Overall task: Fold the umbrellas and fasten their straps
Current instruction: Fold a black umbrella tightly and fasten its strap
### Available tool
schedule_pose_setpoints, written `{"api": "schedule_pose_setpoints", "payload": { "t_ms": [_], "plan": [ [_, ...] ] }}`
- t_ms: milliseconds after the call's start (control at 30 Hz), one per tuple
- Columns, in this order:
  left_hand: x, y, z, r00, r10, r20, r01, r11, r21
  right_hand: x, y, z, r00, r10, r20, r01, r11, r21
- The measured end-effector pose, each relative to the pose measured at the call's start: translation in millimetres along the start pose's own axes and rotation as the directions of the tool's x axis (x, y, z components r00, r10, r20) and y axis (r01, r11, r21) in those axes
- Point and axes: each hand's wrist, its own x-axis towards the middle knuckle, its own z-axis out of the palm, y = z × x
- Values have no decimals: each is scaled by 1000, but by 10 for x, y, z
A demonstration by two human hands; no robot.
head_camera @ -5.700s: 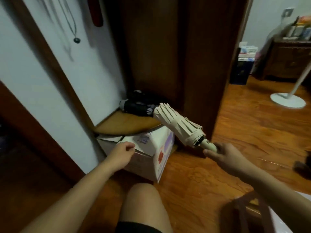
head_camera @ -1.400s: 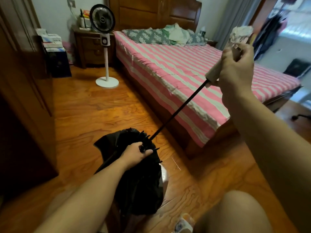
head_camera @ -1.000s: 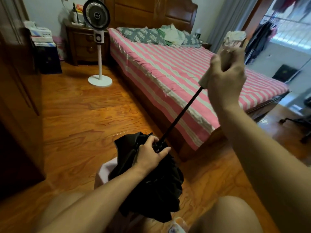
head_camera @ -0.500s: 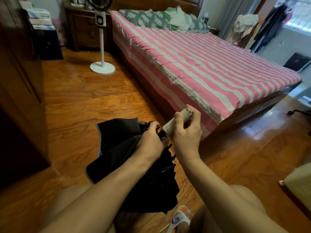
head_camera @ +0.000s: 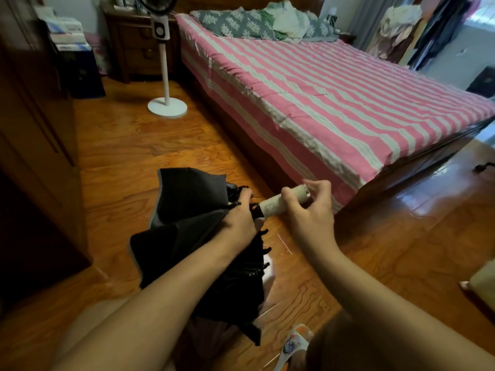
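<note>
Nearest, a patterned slipper (head_camera: 293, 346) lies on the wood floor (head_camera: 128, 153), below the black umbrella (head_camera: 192, 226). The umbrella hangs loose and unstrapped over the floor, in front of the bed. The left hand (head_camera: 239, 219) has its fingers curled round the bunched canopy where it meets the handle. Just right of it, the right hand (head_camera: 308, 207) grips the cream handle (head_camera: 273, 206), which tilts toward the bed. Behind the umbrella stretches the pink-striped bed (head_camera: 334, 97). Left of the bed stands a white fan stand (head_camera: 166, 103).
</note>
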Motion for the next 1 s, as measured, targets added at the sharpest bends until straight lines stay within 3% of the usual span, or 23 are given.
{"api": "schedule_pose_setpoints", "payload": {
  "t_ms": [100, 200, 300, 333, 400, 467, 500, 533, 600, 700, 800, 867, 933, 1000],
  "plan": [
    [12, -103, 56, 998, 69, 3, -69, 997, 41, 175, -64, -267, 940, 172, 296, -156, 985, -77],
    [2, -62, 26, 996, 52, 78, -59, 993, 103, 379, -39, -351, 858, 175, 483, -76, 973, -217],
    [-43, -17, 36, 995, 61, 74, -78, 963, 257, 382, 232, -185, 929, 108, 354, -8, 962, -272],
    [-111, 29, 32, 986, 124, 110, -146, 964, 221, 379, 337, -115, 943, 111, 315, -16, 957, -291],
    [-265, 149, -32, 941, 314, 125, -315, 949, -8, 434, 489, -25, 948, 116, 296, -7, 938, -346],
    [-374, 192, -247, 897, 419, -142, -435, 894, -110, 546, 541, -33, 957, 132, 257, -38, 939, -341],
    [-381, 156, -401, 878, 356, -319, -417, 897, -146, 598, 549, -68, 960, 158, 232, -86, 952, -294],
    [-361, 78, -569, 862, 220, -456, -343, 917, -205, 632, 542, -124, 956, 188, 223, -138, 965, -224],
    [-262, -141, -909, 827, -117, -549, -100, 932, -348, 696, 578, -250, 948, 230, 221, -217, 973, -81],
    [-150, -431, -1182, 822, -456, -341, 240, 820, -519, 814, 703, -428, 935, 249, 251, -279, 956, 91],
    [-135, -601, -1174, 854, -518, -41, 413, 725, -551, 829, 925, -469, 866, 315, 387, -383, 917, 111],
    [-166, -687, -1113, 856, -509, 89, 460, 674, -578, 737, 1116, -436, 771, 424, 476, -512, 856, 68],
    [-197, -808, -1040, 848, -509, 148, 506, 696, -509, 615, 1305, -368, 633, 532, 563, -643, 766, -1],
    [-251, -909, -979, 832, -516, 205, 555, 768, -318, 519, 1497, -285, 509, 655, 559, -710, 687, -158]
  ]
}}
